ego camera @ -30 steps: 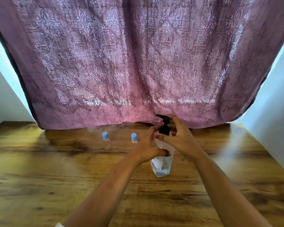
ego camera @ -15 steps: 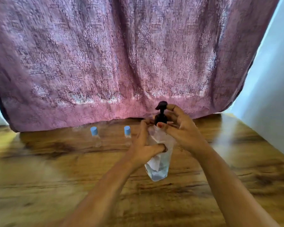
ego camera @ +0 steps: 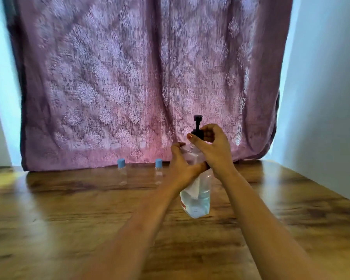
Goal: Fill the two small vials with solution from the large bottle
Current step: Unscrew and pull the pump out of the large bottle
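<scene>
A large clear bottle (ego camera: 196,201) with some liquid and a torn white label is held off the wooden table (ego camera: 69,219). My left hand (ego camera: 181,168) wraps its upper body. My right hand (ego camera: 212,150) grips the collar of its black pump top (ego camera: 197,126), whose stem and nozzle stick up above my fingers. Two small clear vials with light blue caps stand upright near the curtain: the left vial (ego camera: 121,171) and the right vial (ego camera: 158,171). The right vial is just left of my left hand.
A purple patterned curtain (ego camera: 139,77) hangs behind the table's far edge. A pale wall (ego camera: 327,98) stands on the right, close to the table's right edge.
The bottle has risen and tilted more upright while both hands kept hold. The pump stem now stands higher above my right fingers. The camera has tilted up; the vials have not moved.
</scene>
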The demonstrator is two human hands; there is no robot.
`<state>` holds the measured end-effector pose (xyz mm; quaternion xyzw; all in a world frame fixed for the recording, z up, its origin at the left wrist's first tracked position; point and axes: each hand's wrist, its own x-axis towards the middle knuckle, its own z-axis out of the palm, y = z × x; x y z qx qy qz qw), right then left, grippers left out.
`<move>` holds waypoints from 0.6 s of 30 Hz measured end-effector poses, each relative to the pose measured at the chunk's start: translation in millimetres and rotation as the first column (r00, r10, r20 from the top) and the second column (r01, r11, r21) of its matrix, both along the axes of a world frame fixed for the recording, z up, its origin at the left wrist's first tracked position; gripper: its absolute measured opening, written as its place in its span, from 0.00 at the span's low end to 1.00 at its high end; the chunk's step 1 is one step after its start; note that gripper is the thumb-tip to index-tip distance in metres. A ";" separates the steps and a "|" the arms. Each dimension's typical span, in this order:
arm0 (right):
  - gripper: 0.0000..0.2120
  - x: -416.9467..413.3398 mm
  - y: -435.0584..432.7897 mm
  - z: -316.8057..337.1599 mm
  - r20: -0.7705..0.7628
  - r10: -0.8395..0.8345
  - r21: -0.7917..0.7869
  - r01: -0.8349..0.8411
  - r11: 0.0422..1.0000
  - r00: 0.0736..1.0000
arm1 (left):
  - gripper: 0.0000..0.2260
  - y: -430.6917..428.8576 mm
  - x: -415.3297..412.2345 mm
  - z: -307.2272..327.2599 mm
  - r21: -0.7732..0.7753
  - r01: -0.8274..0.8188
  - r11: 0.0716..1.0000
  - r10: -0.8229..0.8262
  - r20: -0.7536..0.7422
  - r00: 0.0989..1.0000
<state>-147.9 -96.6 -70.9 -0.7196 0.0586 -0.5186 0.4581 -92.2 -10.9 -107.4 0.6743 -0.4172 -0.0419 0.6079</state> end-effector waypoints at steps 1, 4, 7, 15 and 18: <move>0.14 -1.7 -0.1 -1.0 0.000 0.005 0.010 -0.005 1.000 1.000 | 0.32 1.1 -2.3 -1.9 -0.002 -0.004 1.000 0.004 -0.006 1.000; 0.09 -11.3 5.1 -3.8 -0.004 0.047 0.030 -0.047 0.998 0.999 | 0.34 9.0 -12.4 -5.4 -0.007 0.014 1.000 -0.014 -0.040 0.999; 0.07 -16.8 8.8 -4.6 -0.060 0.132 0.036 -0.130 0.991 0.989 | 0.47 11.2 -17.2 -11.6 -0.026 0.006 1.000 -0.008 -0.088 0.996; 0.24 -13.1 -4.7 0.7 -0.172 -0.018 -0.073 0.005 0.997 0.985 | 0.52 5.5 -17.8 -16.5 -0.068 -0.002 0.998 -0.003 -0.070 0.998; 0.19 -15.9 -6.5 8.0 -0.184 0.016 -0.012 -0.018 1.000 0.983 | 0.47 6.7 -19.0 -16.1 -0.062 -0.004 0.998 0.000 -0.068 0.998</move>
